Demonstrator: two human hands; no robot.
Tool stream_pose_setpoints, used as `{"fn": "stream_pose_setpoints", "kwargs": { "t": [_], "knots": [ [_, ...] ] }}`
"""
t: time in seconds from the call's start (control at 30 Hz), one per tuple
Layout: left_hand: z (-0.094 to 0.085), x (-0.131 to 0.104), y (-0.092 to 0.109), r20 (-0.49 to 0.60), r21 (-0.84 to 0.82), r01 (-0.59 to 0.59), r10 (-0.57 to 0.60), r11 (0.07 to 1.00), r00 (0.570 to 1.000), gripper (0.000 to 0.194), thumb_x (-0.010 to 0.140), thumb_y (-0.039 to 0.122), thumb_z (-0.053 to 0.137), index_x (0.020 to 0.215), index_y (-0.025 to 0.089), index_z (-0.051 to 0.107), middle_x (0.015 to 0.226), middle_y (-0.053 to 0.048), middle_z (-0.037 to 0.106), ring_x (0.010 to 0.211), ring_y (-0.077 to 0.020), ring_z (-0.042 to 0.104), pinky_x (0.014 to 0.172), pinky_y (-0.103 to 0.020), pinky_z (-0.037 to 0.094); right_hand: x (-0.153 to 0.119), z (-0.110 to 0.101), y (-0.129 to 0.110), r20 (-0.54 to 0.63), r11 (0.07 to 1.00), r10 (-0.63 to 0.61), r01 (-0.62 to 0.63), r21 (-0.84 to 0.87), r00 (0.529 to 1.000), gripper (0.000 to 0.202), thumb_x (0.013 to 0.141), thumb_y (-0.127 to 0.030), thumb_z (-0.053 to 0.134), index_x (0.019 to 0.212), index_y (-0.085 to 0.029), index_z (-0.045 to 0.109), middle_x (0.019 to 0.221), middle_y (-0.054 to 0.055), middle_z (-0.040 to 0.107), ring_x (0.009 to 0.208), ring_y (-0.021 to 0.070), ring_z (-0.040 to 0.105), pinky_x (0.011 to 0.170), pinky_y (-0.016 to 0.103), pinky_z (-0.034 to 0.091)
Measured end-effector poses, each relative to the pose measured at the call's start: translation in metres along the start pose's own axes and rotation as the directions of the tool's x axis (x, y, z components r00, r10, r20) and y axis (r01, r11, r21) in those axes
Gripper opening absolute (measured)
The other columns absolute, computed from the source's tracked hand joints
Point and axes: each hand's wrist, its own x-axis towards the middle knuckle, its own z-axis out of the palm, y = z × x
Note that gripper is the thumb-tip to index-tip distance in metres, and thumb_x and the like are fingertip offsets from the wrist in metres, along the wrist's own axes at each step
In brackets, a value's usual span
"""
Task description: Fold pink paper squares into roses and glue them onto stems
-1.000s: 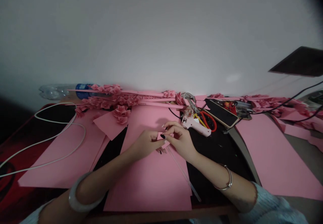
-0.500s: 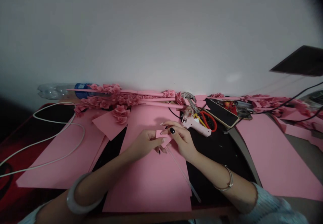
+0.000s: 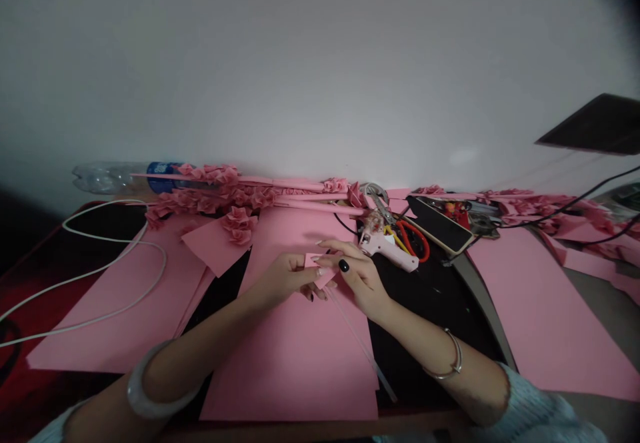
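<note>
A small folded piece of pink paper (image 3: pixel 326 280) is held between both hands, above a large pink sheet (image 3: pixel 295 363). My left hand (image 3: pixel 280 280) pinches it from the left, thumb on top and fingers beneath. From the right, my right hand (image 3: pixel 366 284) has its fingers laid over the upper edge and its thumb bent close to the right side; its exact grip is partly hidden. A thin clear stick (image 3: pixel 365 348) runs from just below the hands toward the lower right, across the sheet's edge.
Pink paper flowers (image 3: pixel 235 196) line the wall. Behind my right hand lie a glue gun (image 3: pixel 393 251), red-handled scissors (image 3: pixel 417 240) and a phone (image 3: pixel 440 223). More pink sheets (image 3: pixel 115 303) lie left, with a white cable (image 3: pixel 95 270). A plastic bottle (image 3: pixel 110 178) lies far left.
Both hands and the small paper have shifted very slightly left. My right thumb and fingers have moved a little on the paper. Other things stay put, apart from a slight camera shift.
</note>
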Motion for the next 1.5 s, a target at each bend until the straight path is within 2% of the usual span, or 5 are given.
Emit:
{"fn": "stream_pose_setpoints", "kwargs": {
  "t": [0.73,0.9,1.07,1.23,1.5],
  "knots": [
    [-0.001,-0.003,0.003,0.060,0.104,-0.060,0.053,0.993,0.997,0.025,0.077,0.038,0.063,0.074,0.014,0.069,0.059,-0.003,0.069,0.048,-0.0099,0.056,0.043,-0.019,0.038,-0.001,0.001,-0.002,0.015,0.999,-0.039,0.039,-0.029,0.999,0.037,0.099,-0.039,0.037,0.103,-0.020,0.069,0.114,0.012,0.064,0.107,0.0237,0.060,0.092,0.041,0.046],
    [-0.006,-0.005,0.005,0.068,0.228,-0.059,0.045,0.972,0.997,0.023,0.078,0.034,0.062,0.070,0.014,0.069,0.059,-0.003,0.069,0.044,-0.0083,0.049,0.043,-0.019,0.036,-0.003,0.004,0.002,-0.080,0.997,0.077,-0.078,-0.016,0.994,0.028,0.097,-0.041,0.042,0.106,-0.018,0.055,0.094,0.008,0.061,0.084,0.0194,0.058,0.072,0.031,0.047],
    [-0.010,-0.009,0.005,0.145,0.378,-0.045,-0.011,0.925,0.989,0.024,0.079,0.031,0.061,0.067,0.014,0.072,0.055,-0.001,0.067,0.043,-0.0072,0.043,0.043,-0.018,0.029,-0.002,0.005,0.005,0.150,0.985,0.165,-0.154,-0.081,0.975,0.031,0.095,-0.036,0.045,0.069,-0.020,0.045,0.060,-0.005,0.037,0.054,0.0108,0.036,0.051,0.023,0.029],
    [-0.012,-0.010,0.003,0.223,0.404,-0.062,-0.032,0.913,0.974,0.023,0.080,0.030,0.060,0.068,0.015,0.072,0.053,-0.001,0.067,0.043,-0.0079,0.044,0.043,-0.018,0.028,0.000,0.006,0.003,0.296,0.985,0.156,-0.124,-0.123,0.942,0.038,0.094,-0.033,0.045,0.060,-0.020,0.034,0.056,-0.007,0.028,0.050,0.0088,0.028,0.048,0.023,0.022],
    [-0.011,-0.009,0.004,0.252,0.425,-0.084,-0.029,0.901,0.967,0.020,0.080,0.021,0.055,0.067,0.016,0.069,0.051,0.001,0.067,0.043,-0.0079,0.051,0.043,-0.015,0.035,0.000,0.007,0.002,0.299,0.976,0.101,-0.035,-0.217,0.949,0.032,0.091,-0.018,0.042,0.061,-0.021,0.031,0.055,-0.007,0.030,0.048,0.0094,0.029,0.048,0.023,0.023]
  ]
}}
